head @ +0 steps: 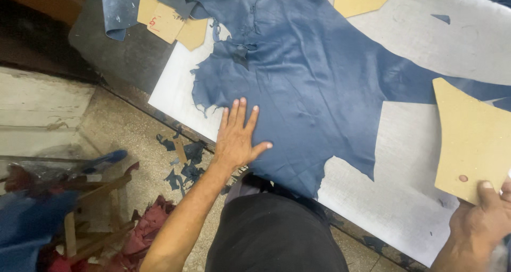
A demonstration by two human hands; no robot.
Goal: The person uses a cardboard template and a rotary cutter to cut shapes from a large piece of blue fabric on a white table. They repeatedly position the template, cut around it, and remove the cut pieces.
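While the left hand [238, 136] lies flat and open, fingers spread, it presses on the near edge of a large dark blue leather hide with ragged edges [308, 75]. That hide is spread over a pale grey cutting board [404, 197] on the worktable. At the lower right, the right hand [481, 219] grips the bottom corner of a tan cardboard pattern piece with 1 small hole [471, 139], thumb on top; the pattern rests on the board, just beside the hide's right side. More tan cardboard patterns [167, 19] lie at the table's far edge. Blue leather scraps [183, 163] litter the speckled floor [128, 128] below.
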